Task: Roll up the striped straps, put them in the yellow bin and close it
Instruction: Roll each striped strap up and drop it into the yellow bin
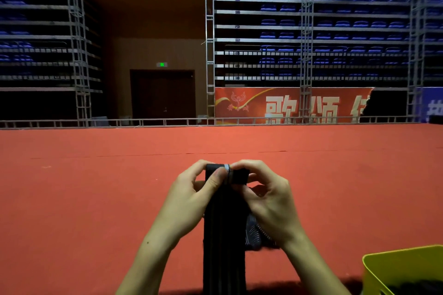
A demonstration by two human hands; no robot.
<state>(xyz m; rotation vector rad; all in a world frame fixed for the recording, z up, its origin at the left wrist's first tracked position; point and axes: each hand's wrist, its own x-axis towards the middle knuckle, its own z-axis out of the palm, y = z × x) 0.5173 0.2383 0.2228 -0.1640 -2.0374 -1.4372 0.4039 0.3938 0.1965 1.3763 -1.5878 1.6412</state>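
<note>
A yellow bin (393,268) stands near right on the red floor (96,187), while left hand (191,189) and right hand (266,189) pinch the strap (224,235) top.

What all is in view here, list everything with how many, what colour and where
striped strap: one, black with faint stripes, centre, far end being rolled
yellow bin: one, yellow, bottom right corner, open
red carpet: one, red, covering the floor
truss frame: one, grey metal, behind the carpet
banner: one, red, right background
seats: many, blue, in tiers
door: one, dark brown, centre background
left hand: pinches the roll
right hand: pinches the roll
</note>
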